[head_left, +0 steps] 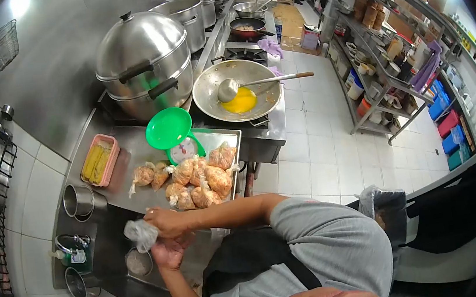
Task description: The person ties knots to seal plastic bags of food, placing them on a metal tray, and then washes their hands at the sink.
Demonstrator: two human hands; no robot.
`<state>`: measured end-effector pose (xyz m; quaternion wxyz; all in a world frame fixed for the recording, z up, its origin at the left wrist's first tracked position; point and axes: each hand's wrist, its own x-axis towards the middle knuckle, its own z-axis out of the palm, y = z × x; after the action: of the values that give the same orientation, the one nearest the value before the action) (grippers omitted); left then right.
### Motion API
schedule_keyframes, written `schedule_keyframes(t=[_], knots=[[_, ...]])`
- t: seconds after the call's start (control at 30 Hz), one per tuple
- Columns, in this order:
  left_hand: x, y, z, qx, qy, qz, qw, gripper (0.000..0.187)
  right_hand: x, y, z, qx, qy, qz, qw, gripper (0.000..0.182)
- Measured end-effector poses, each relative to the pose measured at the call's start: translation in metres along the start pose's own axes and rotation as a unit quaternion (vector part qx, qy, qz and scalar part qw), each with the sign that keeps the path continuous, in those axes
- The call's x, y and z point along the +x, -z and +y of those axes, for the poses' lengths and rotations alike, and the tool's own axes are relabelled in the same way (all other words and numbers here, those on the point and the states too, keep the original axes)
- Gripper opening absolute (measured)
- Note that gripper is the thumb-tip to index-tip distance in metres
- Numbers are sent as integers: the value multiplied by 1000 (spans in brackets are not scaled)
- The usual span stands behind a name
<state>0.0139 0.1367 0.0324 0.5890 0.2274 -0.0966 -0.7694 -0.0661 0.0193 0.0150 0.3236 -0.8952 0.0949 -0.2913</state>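
Note:
My right hand (167,221) is closed on a crumpled clear plastic bag (141,234), which sticks out to the left above the sink. Just below it, my left hand (171,253) shows its palm, fingers apart and partly covered by the right hand. A small bowl with pale contents (139,262) lies beneath my hands. Beyond them, several knotted clear bags of orange-brown food (219,180) rest on a metal tray (228,131). Behind these bags stands a green kitchen scale (169,128) with a round pan and dial.
A pink basket (111,163) of yellow packets sits left of the bags. Metal pots (79,200) and a faucet (73,243) line the sink's left edge. A wok (204,96) holding a ladle and yellow liquid stands beside a large steamer (143,59). Shelving (384,93) stands right.

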Motion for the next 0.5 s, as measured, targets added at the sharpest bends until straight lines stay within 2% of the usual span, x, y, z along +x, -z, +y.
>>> schedule_keyframes(t=[0.07,0.1,0.2,0.23,0.27,0.3,0.33,0.37,0.4,0.43,0.47,0.5], knots=[[-3,0,4,-153,-143,115,971,51,-12,-8,-8,-73,78,-4,994,33],[-5,-8,14,-154,-97,94,979,40,-21,-9,-11,-108,117,-9,987,34],[12,106,44,125,-68,196,970,25,-39,1,-34,-10,112,-80,990,47],[7,84,49,128,-56,255,957,15,-42,-6,-29,62,67,-57,994,47],[9,89,53,261,-9,286,922,16,-38,-6,-28,192,-84,-91,974,48],[11,99,59,389,41,313,866,16,-33,-8,-28,313,-234,-121,912,50],[12,104,65,509,91,332,789,17,-25,-10,-28,420,-374,-145,814,54],[15,78,54,637,87,344,684,17,-19,-12,-28,509,-499,-163,682,58],[15,53,42,743,42,264,614,18,-15,-15,-29,557,-512,-135,640,56],[13,48,35,791,17,231,566,18,-12,-19,-28,602,-524,-106,594,53],[13,43,28,834,-8,197,515,21,-9,-36,-10,649,-532,-89,536,43],[8,22,19,829,-23,224,511,22,-6,-55,10,691,-540,-71,475,34]])
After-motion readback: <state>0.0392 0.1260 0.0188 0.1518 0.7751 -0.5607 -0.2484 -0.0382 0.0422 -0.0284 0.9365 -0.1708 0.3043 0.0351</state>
